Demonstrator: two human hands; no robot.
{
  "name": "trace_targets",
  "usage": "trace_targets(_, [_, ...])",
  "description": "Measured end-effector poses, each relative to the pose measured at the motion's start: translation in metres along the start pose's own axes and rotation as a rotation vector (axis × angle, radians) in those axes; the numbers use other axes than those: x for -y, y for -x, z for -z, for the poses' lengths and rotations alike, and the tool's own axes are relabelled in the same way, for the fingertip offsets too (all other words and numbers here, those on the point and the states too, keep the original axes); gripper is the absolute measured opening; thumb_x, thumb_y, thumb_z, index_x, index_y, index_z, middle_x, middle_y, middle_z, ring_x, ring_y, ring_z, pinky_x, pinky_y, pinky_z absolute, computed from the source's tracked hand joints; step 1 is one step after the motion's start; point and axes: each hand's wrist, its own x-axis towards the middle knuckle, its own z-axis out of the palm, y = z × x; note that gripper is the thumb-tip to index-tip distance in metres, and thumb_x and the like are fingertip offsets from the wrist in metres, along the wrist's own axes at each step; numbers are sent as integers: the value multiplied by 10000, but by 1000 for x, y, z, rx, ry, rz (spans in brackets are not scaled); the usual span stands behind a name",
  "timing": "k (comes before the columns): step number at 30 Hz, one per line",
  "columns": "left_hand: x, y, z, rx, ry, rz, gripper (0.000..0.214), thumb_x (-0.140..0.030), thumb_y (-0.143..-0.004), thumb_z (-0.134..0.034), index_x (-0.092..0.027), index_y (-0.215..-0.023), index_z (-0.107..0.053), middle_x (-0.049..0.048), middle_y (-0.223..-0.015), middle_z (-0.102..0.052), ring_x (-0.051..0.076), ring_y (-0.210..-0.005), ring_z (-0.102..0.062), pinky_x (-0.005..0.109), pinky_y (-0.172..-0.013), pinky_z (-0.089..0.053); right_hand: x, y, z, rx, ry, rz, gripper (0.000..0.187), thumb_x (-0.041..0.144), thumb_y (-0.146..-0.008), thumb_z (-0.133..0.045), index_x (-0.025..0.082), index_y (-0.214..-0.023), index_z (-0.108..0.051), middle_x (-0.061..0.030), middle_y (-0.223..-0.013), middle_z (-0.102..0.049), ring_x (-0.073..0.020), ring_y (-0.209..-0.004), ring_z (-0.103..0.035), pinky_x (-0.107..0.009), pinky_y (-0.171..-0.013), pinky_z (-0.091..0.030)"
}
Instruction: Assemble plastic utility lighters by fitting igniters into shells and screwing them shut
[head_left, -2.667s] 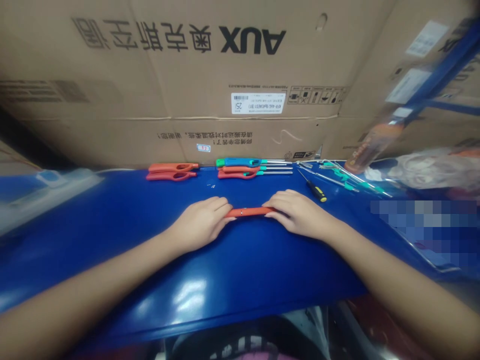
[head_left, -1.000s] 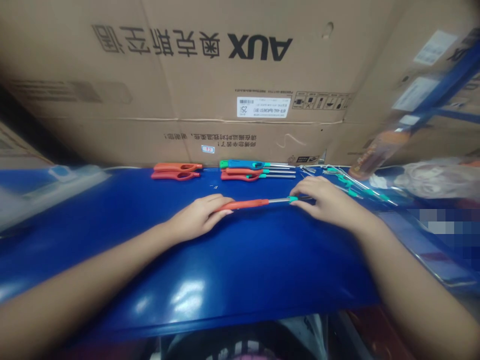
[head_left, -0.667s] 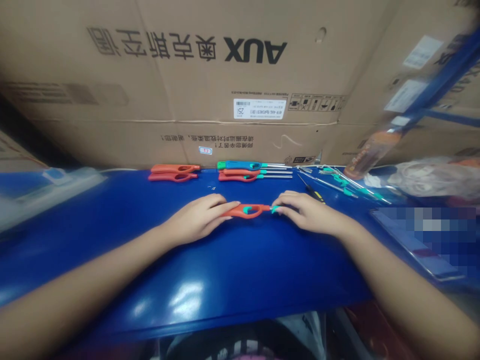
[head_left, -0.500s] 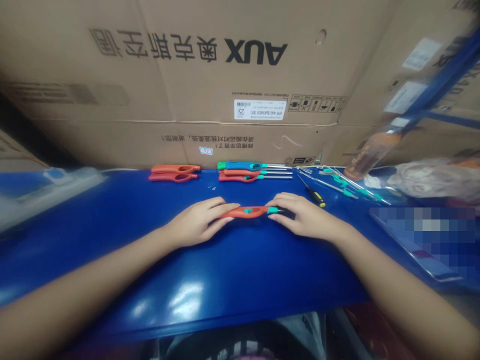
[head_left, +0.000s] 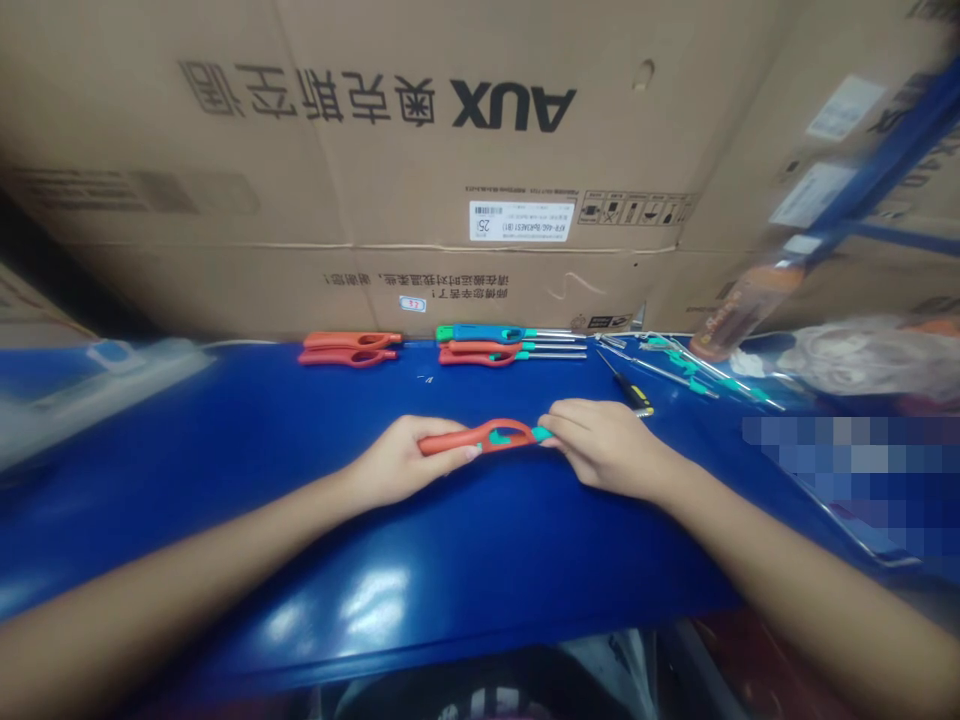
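An orange lighter body with a teal trigger (head_left: pixel 487 437) lies between my two hands on the blue table (head_left: pixel 465 540). My left hand (head_left: pixel 401 466) is closed round its handle end, fingers wrapped over it. My right hand (head_left: pixel 604 444) pinches the teal front end with its fingertips; what lies past that end is hidden under the hand. The body is lifted slightly and turned so its trigger loop faces me.
Two orange shells (head_left: pixel 349 348) lie at the back left. A blue lighter and orange lighters (head_left: pixel 502 343) lie at the back centre. A yellow-black screwdriver (head_left: pixel 631 390) and several teal-collared metal rods (head_left: pixel 697 372) lie right. Cardboard boxes (head_left: pixel 420 160) wall the back.
My right hand pushed a teal-collared rod into the orange shell from the right. Both hands then drew nearer me and turned the lighter so the trigger loop shows.
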Motion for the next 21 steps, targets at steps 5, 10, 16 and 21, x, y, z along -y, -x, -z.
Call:
trace_targets(5, [1, 4, 0, -29, -218, -257, 261, -352, -964, -634, -188, -1142, -731, 45, -999, -770, 177, -841, -702, 272, -772, -536, 3, -1, -1, 155, -166, -149, 226, 229, -1006, -431, 170, -954, -643, -63, -800, -655, -175, -688, -570, -293, -621, -408])
trace_targets(10, [0, 9, -1, -28, -454, -387, 322, -362, -1017, -538, -148, -1212, -677, 80, -977, -738, 185, -809, -693, 283, -730, -548, 4, -3, -4, 224, -327, -228, 217, 226, -996, -434, 191, -869, -607, -44, -784, -611, -172, -689, -534, -293, -635, -385])
trace_targets(16, [-3, -6, -8, 15, -564, -247, 403, -402, -1046, -448, -190, -1370, -560, 108, -1153, -651, 238, -1008, -657, 391, -896, -559, -21, 0, -4, 253, -492, -384, 118, 287, -984, -530, 191, -961, -594, -47, -912, -615, -175, -796, -566, -299, -731, -446])
trace_targets(21, [12, -10, -7, -13, -458, -215, 331, -344, -1025, -492, -171, -1294, -578, 129, -1242, -613, 261, -1170, -580, 482, -1063, -479, -41, 9, -2, 310, -443, -430, 120, 292, -949, -561, 179, -964, -599, -70, -974, -577, -181, -823, -558, -327, -753, -488])
